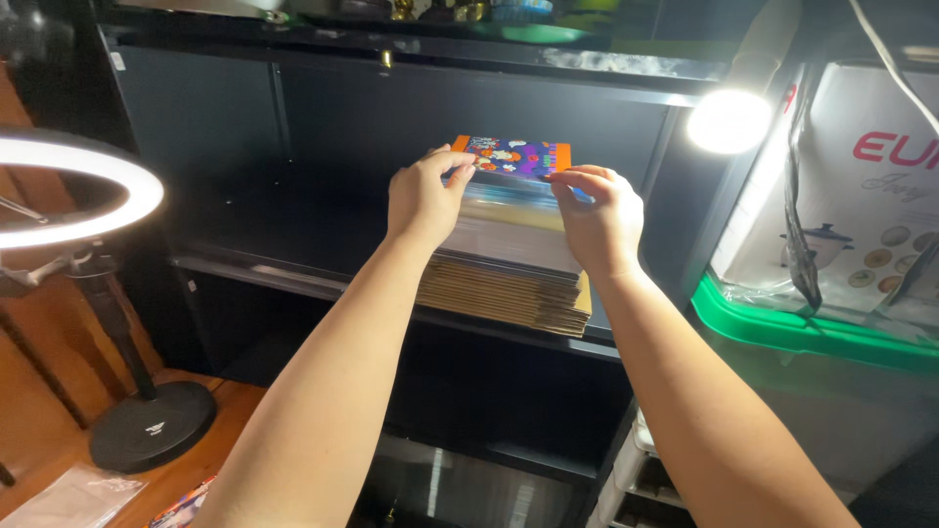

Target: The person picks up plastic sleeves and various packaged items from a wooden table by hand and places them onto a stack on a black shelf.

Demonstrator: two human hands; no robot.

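Observation:
A tall stack of flat cardboard-backed sheets (509, 284) rests on a dark shelf (293, 279). The top sheet (514, 156) is colourful, purple with an orange border and cartoon shapes, and it is tilted up at the far side. My left hand (423, 196) pinches its left near corner. My right hand (599, 220) pinches its right near corner. Both forearms reach up from the bottom of the view.
A lit ring light (78, 191) on a black round-based stand (152, 425) stands at left. A bright lamp (729, 120) shines at right, beside a white appliance box (871, 186) on a green-lidded bin (812, 332). A plastic bag (68, 494) lies on the wooden floor.

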